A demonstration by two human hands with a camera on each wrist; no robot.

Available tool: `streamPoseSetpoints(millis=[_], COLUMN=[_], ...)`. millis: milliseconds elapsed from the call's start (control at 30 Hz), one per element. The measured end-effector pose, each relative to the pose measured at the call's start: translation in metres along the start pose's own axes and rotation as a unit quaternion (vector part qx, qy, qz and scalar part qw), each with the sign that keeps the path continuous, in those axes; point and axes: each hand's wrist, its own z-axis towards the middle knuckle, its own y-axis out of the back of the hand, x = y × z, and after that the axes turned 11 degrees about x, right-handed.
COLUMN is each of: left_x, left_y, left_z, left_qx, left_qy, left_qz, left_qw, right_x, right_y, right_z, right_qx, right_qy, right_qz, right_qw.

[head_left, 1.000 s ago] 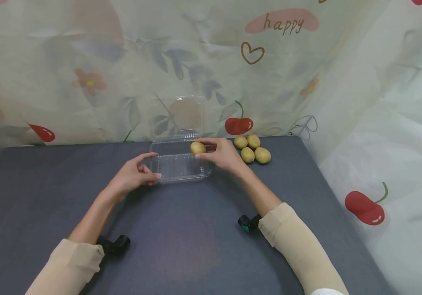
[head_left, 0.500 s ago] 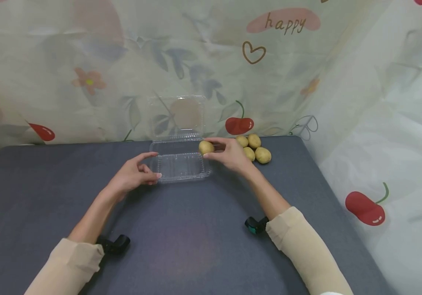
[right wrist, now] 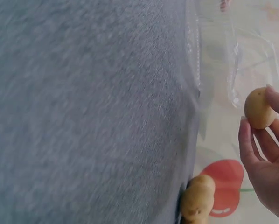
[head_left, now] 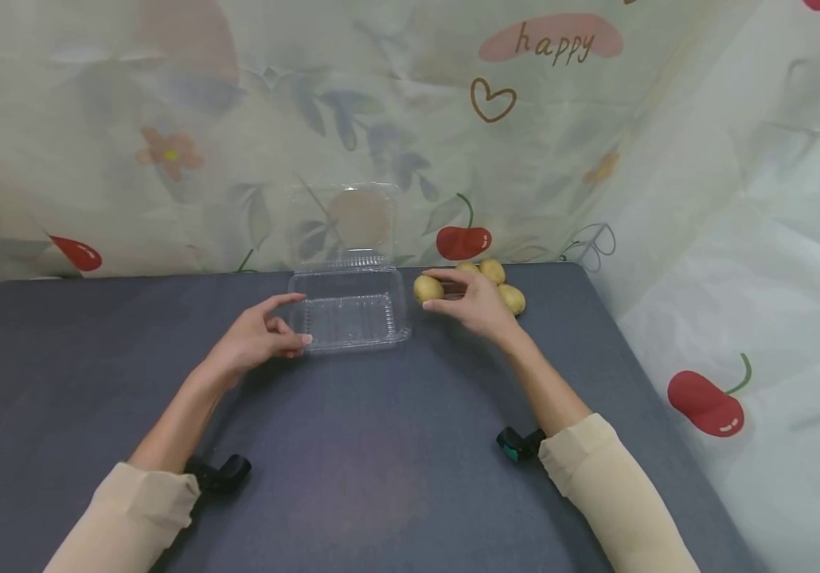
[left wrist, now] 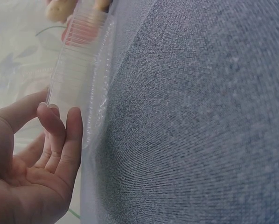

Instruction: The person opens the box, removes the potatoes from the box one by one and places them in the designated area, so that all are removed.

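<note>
A small potato (head_left: pixel 427 290) is pinched between the thumb and fingers of my right hand (head_left: pixel 478 304), just right of the clear plastic clamshell container (head_left: pixel 349 318). In the right wrist view the potato (right wrist: pixel 259 108) is held up off the table. Nothing shows inside the container's base, and its hinged lid (head_left: pixel 341 227) stands raised against the backdrop. At the container's left end, my left hand (head_left: pixel 252 338) holds the rim, index finger at the back and thumb at the front. Several more potatoes (head_left: pixel 512 299) lie beyond the right hand, partly hidden by it.
The dark grey cloth-covered table (head_left: pixel 353 446) runs back to a patterned curtain (head_left: pixel 238 143). Another printed sheet (head_left: pixel 768 263) hangs along the right side. A thin cord (head_left: pixel 596 240) sticks out near the back right corner.
My right hand has moved right with the potato, from over the container to beside it, nearer the other potatoes. My left hand has stayed at the container's left end.
</note>
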Motion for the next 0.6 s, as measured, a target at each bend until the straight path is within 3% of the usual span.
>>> streamPoseSetpoints(millis=[600], left_x=[0.001], left_y=[0.0], left_z=[0.0], left_qx=[-0.003], left_qy=[0.001], left_qz=[0.002], left_qw=[1.0], right_x=[-0.017], right_y=[0.018], right_z=[-0.024], right_qx=[-0.016], right_qy=[-0.024], right_qz=[-0.021], right_qw=[0.9994])
